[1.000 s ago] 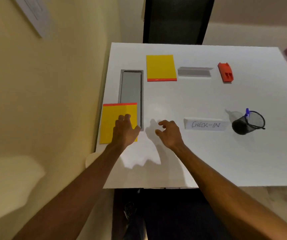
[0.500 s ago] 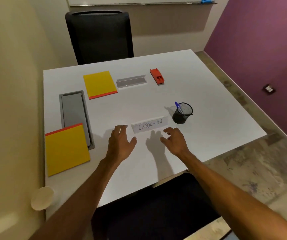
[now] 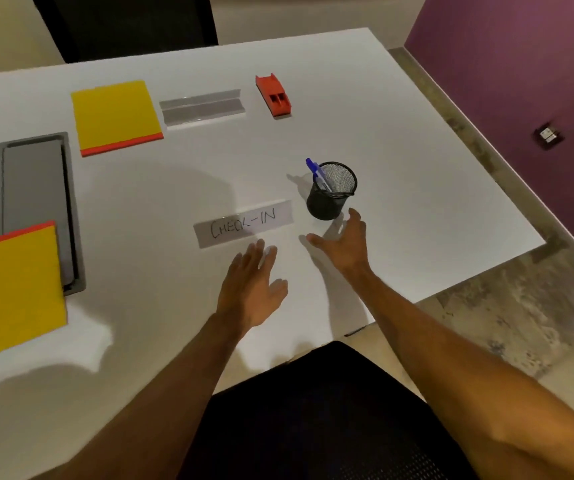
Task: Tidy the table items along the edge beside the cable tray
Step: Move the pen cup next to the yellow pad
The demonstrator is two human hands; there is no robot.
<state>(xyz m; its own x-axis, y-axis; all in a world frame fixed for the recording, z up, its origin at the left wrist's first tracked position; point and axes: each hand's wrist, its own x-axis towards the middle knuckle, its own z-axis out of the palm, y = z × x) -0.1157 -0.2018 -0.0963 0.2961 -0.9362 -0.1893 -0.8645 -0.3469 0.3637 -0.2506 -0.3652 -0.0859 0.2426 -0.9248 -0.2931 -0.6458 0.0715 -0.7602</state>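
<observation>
A grey cable tray (image 3: pixel 34 199) is sunk into the white table (image 3: pixel 399 150) at the left. One yellow pad (image 3: pixel 11 289) lies over the tray's near end, a second yellow pad (image 3: pixel 115 116) lies beyond it. A CHECK-IN name sign (image 3: pixel 244 225) stands mid-table. Just in front of it my left hand (image 3: pixel 252 289) hovers open. A black mesh pen cup (image 3: pixel 332 190) holds a blue pen (image 3: pixel 318 173). My right hand (image 3: pixel 342 242) is open just short of the cup, holding nothing.
A blank clear sign holder (image 3: pixel 202 107) and a red stapler (image 3: pixel 273 95) lie toward the far side. A black chair (image 3: pixel 126 22) stands beyond the table, and another black seat (image 3: pixel 313 410) is at the near edge. Purple wall (image 3: pixel 521 64) to the right.
My left hand left the near yellow pad and both hands moved right, first to the CHECK-IN sign, then my right hand toward the pen cup. The view swung right and closer.
</observation>
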